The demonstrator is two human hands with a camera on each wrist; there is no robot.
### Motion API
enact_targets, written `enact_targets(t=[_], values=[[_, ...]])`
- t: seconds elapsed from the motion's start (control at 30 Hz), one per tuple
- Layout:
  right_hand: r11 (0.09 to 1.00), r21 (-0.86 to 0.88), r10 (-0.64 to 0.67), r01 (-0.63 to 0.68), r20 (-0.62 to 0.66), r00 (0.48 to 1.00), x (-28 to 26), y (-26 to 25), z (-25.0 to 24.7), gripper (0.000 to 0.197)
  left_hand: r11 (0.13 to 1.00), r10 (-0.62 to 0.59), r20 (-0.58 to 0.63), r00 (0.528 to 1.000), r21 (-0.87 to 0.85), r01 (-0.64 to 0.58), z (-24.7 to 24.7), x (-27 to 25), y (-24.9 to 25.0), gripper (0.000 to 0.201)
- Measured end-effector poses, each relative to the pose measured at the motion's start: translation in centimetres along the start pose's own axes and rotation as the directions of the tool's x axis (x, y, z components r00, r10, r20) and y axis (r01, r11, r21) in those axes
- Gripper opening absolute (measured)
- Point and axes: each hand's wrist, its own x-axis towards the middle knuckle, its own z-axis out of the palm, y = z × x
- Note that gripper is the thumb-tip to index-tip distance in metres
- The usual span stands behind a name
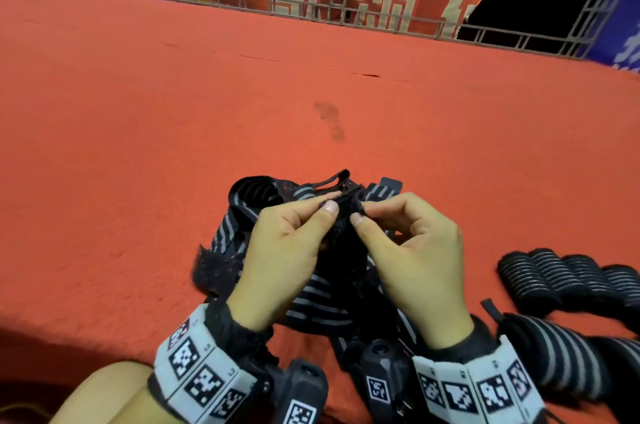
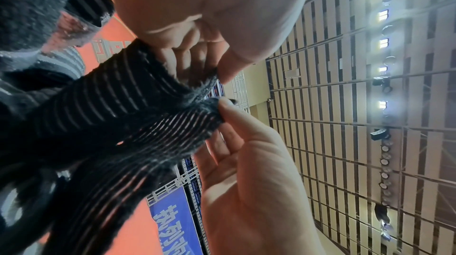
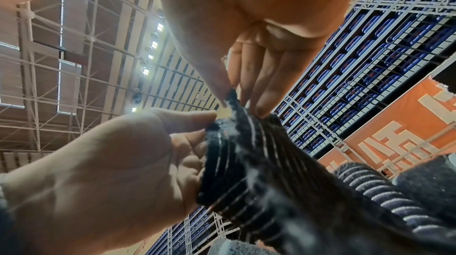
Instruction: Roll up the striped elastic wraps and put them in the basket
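Red carpeted floor (image 1: 173, 112); rolled wraps (image 1: 568, 278) lying at right, no basket in view.
Loose striped wrap (image 1: 311, 299) heaped mid-floor, end lifted.
Left hand (image 1: 287, 257), right hand (image 1: 412, 250) both pinching that end, thumbs nearly touching.
Advice: fold first turn tight, edges square, tension even.
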Motion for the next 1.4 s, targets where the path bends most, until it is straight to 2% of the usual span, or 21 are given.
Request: enact_targets(t=[0.2, 0.4, 0.5, 0.6, 0.73, 0.8, 0.83, 0.9, 0.97, 1.1, 1.2, 1.33, 1.4], values=[[0.998, 0.026, -0.058, 0.056, 0.086, 0.995, 0.1, 0.5, -0.2, 0.018, 0.999, -0.029, 0.049, 0.998, -0.025, 0.03, -0.2, 0.0, -0.4, 0.034], [0.989, 0.052, -0.143, 0.135, 0.191, 0.971, 0.1, 0.7, -0.3, 0.009, 0.999, -0.031, 0.121, 0.992, -0.011, 0.032, -0.1, -0.2, -0.3, 0.03], [0.99, 0.061, -0.14, 0.129, 0.256, 0.956, 0.0, 0.7, -0.2, 0.018, 1.0, -0.013, 0.066, 0.998, 0.024, 0.011, 0.1, -0.5, -0.3, 0.022], [0.991, 0.103, -0.11, 0.084, 0.287, 0.952, 0.2, 0.7, -0.8, 0.028, 0.996, 0.027, 0.034, 0.999, 0.079, -0.03, -0.3, -0.2, -0.2, 0.023], [0.986, 0.158, 0.033, -0.06, 0.165, 0.986, 1.0, 1.1, -1.9, 0.045, 0.99, 0.091, 0.087, 0.992, 0.1, -0.099, -0.9, -0.1, 1.0, 0.023], [0.97, 0.187, 0.119, -0.158, 0.202, 0.972, 1.1, 1.1, -2.2, 0.041, 0.978, 0.157, 0.116, 0.981, 0.122, -0.171, -0.9, -0.2, 2.1, 0.023], [0.958, 0.214, 0.139, -0.189, 0.231, 0.963, 1.1, 0.9, -2.4, 0.033, 0.973, 0.179, 0.129, 0.975, 0.121, -0.194, -0.8, 0.0, 2.7, 0.022], [0.945, 0.261, 0.128, -0.199, 0.265, 0.956, 1.4, -0.1, -2.7, 0.015, 0.97, 0.193, 0.155, 0.969, 0.118, -0.212, -0.8, 0.7, 3.9, 0.02], [0.947, 0.268, 0.112, -0.175, 0.237, 0.965, 2.1, -1.2, -3.1, 0.01, 0.975, 0.162, 0.211, 0.964, 0.118, -0.19, -1.0, 1.7, 5.3, 0.018], [0.952, 0.278, 0.077, -0.126, 0.179, 0.981, 4.8, -4.2, -4.5, 0.014, 0.977, 0.079, 0.294, 0.953, 0.166, -0.133, -1.8, 3.3, 7.9, 0.02], [0.959, 0.271, 0.036, -0.086, 0.183, 0.982, 6.9, -7.0, -5.4, 0.014, 0.957, 0.072, 0.325, 0.943, 0.243, -0.157, -2.2, 4.0, 9.2, 0.017], [0.965, 0.255, -0.008, -0.054, 0.237, 0.972, 8.6, -10.3, -6.1, 0.014, 0.927, 0.091, 0.304, 0.948, 0.323, -0.193, -1.9, 4.7, 10.9, 0.013], [0.962, 0.268, -0.026, -0.052, 0.28, 0.96, 9.0, -11.5, -6.3, 0.017, 0.925, 0.067, 0.274, 0.959, 0.344, -0.163, -1.6, 5.2, 11.7, 0.013]])
